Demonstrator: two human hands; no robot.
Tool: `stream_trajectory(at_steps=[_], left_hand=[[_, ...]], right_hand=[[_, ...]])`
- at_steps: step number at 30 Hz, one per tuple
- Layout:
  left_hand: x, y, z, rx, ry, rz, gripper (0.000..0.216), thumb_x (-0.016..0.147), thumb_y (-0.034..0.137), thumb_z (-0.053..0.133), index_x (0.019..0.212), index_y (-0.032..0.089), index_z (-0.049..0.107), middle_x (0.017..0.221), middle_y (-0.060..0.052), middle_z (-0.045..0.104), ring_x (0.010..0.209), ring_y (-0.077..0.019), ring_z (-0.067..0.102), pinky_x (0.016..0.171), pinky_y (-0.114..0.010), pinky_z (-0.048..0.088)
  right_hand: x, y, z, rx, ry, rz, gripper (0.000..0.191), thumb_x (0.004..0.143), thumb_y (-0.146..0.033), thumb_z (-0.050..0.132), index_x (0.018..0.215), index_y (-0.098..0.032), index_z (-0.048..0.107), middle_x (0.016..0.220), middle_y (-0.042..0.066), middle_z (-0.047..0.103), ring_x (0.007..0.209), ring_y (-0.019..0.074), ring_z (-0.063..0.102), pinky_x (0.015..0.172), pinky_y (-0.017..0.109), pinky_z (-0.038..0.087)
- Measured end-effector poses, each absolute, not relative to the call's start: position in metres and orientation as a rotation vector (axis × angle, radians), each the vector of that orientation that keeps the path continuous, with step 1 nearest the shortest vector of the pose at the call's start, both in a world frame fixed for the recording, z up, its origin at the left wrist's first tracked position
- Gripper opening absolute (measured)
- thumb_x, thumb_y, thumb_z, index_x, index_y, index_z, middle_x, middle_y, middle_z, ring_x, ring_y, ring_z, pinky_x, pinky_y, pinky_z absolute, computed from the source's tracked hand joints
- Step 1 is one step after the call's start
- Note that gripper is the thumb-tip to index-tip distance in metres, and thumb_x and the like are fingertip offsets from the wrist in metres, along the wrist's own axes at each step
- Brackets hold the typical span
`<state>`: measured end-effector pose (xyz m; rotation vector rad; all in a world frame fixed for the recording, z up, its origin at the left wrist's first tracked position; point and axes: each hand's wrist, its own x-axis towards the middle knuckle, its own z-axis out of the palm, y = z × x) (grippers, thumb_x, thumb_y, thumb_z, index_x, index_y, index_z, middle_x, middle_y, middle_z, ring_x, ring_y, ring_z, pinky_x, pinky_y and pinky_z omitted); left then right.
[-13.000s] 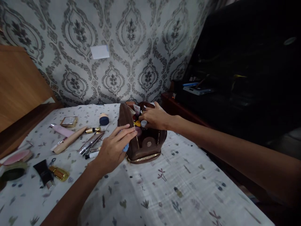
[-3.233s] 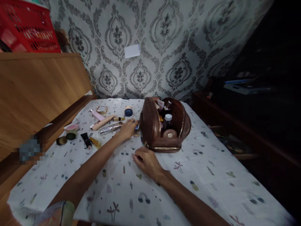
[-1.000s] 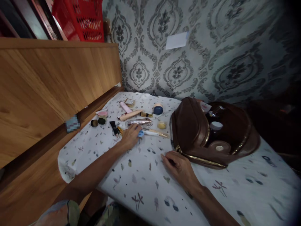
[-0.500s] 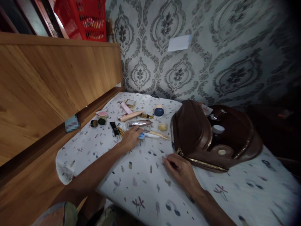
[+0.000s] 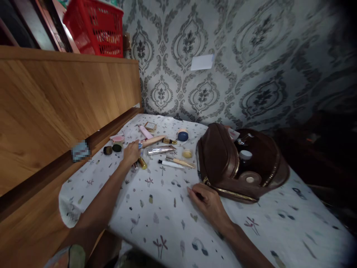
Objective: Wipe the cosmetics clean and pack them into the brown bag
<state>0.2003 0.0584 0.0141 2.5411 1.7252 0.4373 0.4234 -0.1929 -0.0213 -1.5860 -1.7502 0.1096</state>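
Observation:
My left hand [image 5: 130,152] reaches out over the scattered cosmetics, fingers closed round a small blue thing [image 5: 140,146]. It hovers above a gold lipstick [image 5: 142,163], next to a beige tube [image 5: 153,141] and a silver tube [image 5: 161,150]. My right hand [image 5: 206,201] rests palm down on the patterned cloth [image 5: 167,219] with fingers curled under; nothing shows in them. It lies just in front of an open brown leather bag [image 5: 220,160], which holds a white-capped bottle [image 5: 245,155] and other small bottles.
Further cosmetics lie on the cloth: a pink tube [image 5: 145,131], a blue jar [image 5: 183,136], a yellow pot [image 5: 187,153], a white pen [image 5: 170,163], a pink compact [image 5: 117,138] and two dark pots [image 5: 112,149]. A wooden headboard [image 5: 61,96] rises left, with a red basket [image 5: 96,28] above.
My left hand has moved left with the blue thing, from beside the white pen to above the gold lipstick. My right hand stays put by the bag.

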Motion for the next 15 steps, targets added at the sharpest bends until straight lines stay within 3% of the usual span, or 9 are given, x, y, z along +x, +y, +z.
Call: stream_trajectory(at_steps=[8,15], left_hand=[[0.207,0.063,0.007,2.553,1.610,0.473,0.040,0.089,0.017,0.050,0.126,0.025,0.058,0.127,-0.008,0.063,0.115,-0.0260,0.060,0.093,-0.036,0.049],[0.207,0.072,-0.002,2.494,1.552,0.590,0.033,0.092,0.022,0.049,0.123,0.024,0.059,0.119,-0.004,0.070,0.111,-0.0218,0.063,0.091,-0.030,0.047]], right_hand=[[0.424,-0.191,-0.024,-1.559,-1.746,0.093,0.042,0.099,-0.037,0.044,0.059,-0.022,0.041,0.057,-0.001,0.048,0.053,0.0140,0.048,0.054,0.026,0.038],[0.425,-0.190,-0.023,-1.567,-1.752,0.117,0.044,0.099,-0.036,0.044,0.058,-0.022,0.038,0.055,-0.001,0.047,0.053,0.0137,0.047,0.055,0.025,0.038]])
